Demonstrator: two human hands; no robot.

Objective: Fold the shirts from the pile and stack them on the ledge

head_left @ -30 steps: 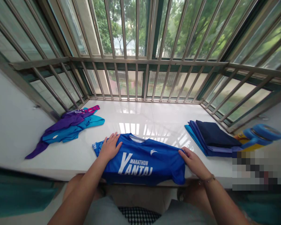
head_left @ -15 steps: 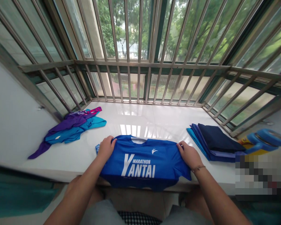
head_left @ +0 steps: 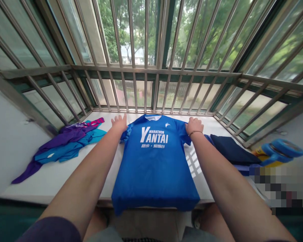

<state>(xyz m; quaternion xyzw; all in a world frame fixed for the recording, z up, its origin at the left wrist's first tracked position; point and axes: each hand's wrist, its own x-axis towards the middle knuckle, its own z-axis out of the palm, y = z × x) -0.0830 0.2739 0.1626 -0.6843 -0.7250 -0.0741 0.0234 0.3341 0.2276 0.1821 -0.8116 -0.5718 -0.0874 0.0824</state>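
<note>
While both arms reach up toward the middle of the frame, a bright blue short-sleeved shirt of smooth fabric with white "MARATHON YANTAI" lettering [head_left: 154, 168] lies spread face-up at the centre, on a glossy white counter [head_left: 53, 181]. Its long axis runs from the collar, just below the barred window [head_left: 154, 71], down to the lower centre, where the hem hangs over the counter's near edge. The left hand [head_left: 119, 123] is at the sleeve on the left, its fingers spread; the right hand [head_left: 194, 125] covers part of the opposite sleeve, fingers bent, and whether they pinch cloth cannot be told. The shirt's body thus lies between the hands and stretches below them, neither hand clearly nearer.

At the left of the frame sits a loose heap of purple and turquoise clothes [head_left: 68, 143]; at the right, a folded stack topped with navy cloth [head_left: 232, 149], beside a blue-and-yellow bottle [head_left: 277, 151].
</note>
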